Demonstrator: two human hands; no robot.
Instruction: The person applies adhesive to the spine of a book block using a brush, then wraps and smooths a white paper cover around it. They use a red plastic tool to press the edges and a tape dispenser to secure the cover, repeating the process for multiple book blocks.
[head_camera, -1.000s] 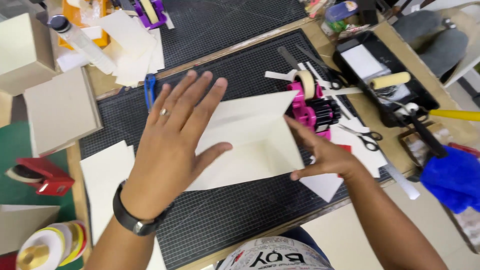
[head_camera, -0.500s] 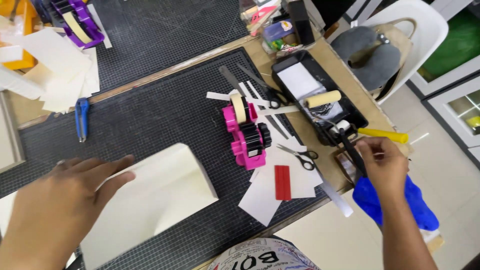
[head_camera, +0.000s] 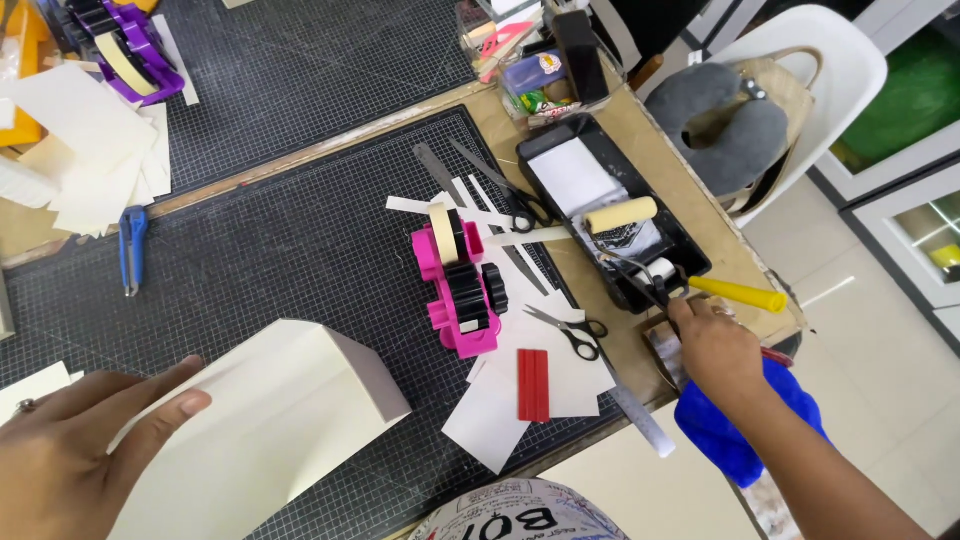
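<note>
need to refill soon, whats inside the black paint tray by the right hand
Inside the black rectangular paint tray lie a white sheet or pool of glue and a cream foam roller with a yellow handle. The roller and its wire frame cover the tray's lower end.

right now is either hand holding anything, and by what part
Left hand rests flat on the cream box's near edge, no grip. Right hand reaches by the blue cloth; any hold cannot be told.

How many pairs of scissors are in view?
2. One pair of scissors lies on white paper right of the pink tape dispenser; another pair lies beside the black paint tray. Clutter may hide more.
</note>
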